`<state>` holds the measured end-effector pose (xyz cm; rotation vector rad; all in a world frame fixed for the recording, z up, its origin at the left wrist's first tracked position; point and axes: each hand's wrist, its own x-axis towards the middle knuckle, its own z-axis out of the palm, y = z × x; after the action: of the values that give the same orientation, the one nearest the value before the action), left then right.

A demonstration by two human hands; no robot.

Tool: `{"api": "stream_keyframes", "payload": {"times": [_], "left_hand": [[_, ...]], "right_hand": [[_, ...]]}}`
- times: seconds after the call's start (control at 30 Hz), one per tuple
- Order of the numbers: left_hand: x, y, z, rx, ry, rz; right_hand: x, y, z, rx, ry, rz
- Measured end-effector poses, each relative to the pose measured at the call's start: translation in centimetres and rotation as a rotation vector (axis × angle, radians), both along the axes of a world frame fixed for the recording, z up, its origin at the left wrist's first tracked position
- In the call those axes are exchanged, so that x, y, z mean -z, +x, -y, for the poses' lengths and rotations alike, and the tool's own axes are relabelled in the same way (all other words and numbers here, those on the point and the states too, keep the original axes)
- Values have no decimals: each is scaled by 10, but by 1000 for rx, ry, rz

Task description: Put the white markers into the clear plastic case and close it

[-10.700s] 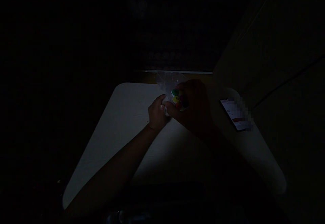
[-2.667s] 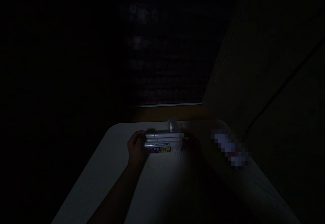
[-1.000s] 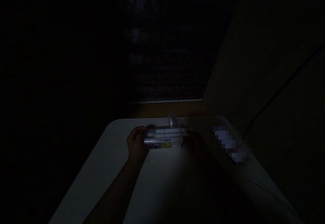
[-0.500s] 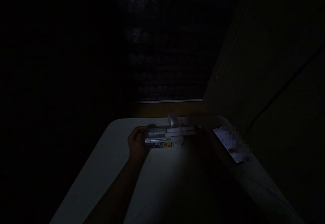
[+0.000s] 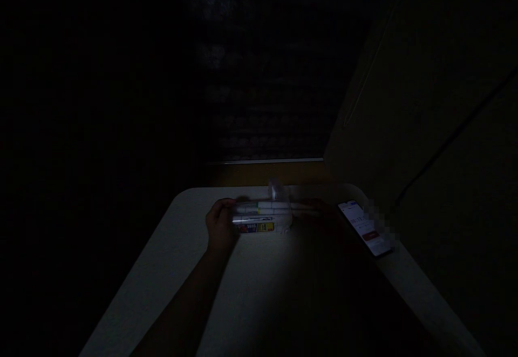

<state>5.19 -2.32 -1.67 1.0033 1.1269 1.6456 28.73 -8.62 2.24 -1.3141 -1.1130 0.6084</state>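
A clear plastic case (image 5: 253, 220) with a colourful printed label lies on the white table, its transparent flap (image 5: 275, 188) standing up at the back right. Around the case's left end is my left hand (image 5: 219, 224), closed on it. White markers (image 5: 272, 208), one with a green band and one with a yellow band, lie partly inside the case. Their right ends stick out of its opening. At those ends my right hand (image 5: 324, 211) is closed on the markers, though deep shadow hides most of its fingers.
A lit phone (image 5: 366, 230) showing a timer lies at the right side of the white table (image 5: 178, 260). A wall (image 5: 424, 103) with a dark cable (image 5: 457, 135) rises on the right. A dark textured surface (image 5: 263, 103) is beyond the table.
The green and yellow bands have slid left, so the markers sit deeper in the case. My right hand has stayed at their ends. The left hand still holds the case.
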Motion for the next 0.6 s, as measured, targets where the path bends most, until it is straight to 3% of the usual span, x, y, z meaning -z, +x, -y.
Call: {"api": "stream_keyframes", "payload": {"times": [0.27, 0.43, 0.6], "left_hand": [[1, 0, -2, -11, 22, -7], [3, 0, -3, -5, 13, 19], [-2, 2, 0, -3, 32, 35]], "right_hand": [[2, 30, 22, 127, -17, 370], [3, 58, 38, 160, -139, 623], [13, 52, 42, 147, -279, 833]]}}
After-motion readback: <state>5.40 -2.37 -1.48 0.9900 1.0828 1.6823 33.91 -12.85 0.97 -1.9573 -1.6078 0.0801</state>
